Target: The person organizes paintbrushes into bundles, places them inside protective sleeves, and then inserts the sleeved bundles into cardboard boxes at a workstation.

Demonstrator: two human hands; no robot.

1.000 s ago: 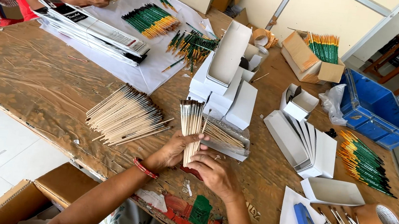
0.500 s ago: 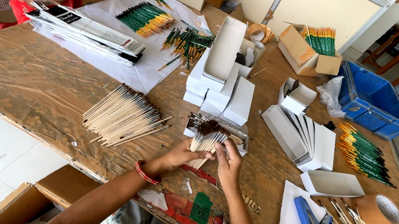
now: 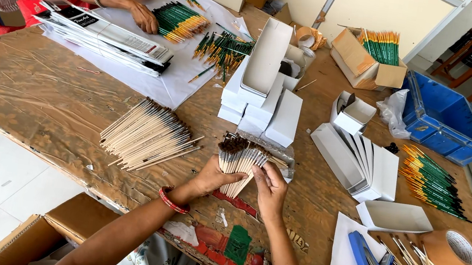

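Note:
My left hand (image 3: 215,178) and my right hand (image 3: 270,187) together hold a fanned bundle of thin wooden paint brushes (image 3: 239,162) with dark bristle tips pointing up. The bundle is just above the table's near edge. A loose pile of the same plain wooden brushes (image 3: 147,135) lies on the table to the left of my left hand. Behind the bundle sits a small clear tray (image 3: 284,155) with more brushes.
White boxes (image 3: 265,94) are stacked mid-table, flat box lids (image 3: 360,161) to the right. Green-handled brushes (image 3: 431,181) lie far right; a blue crate (image 3: 444,120), tape rolls (image 3: 452,252) and another person's hand (image 3: 142,17) by green brushes (image 3: 179,22) sit beyond.
The bundle was upright, then dipped toward the table, and is now raised and fanned out between both hands. The other person's hand moved to the green brushes.

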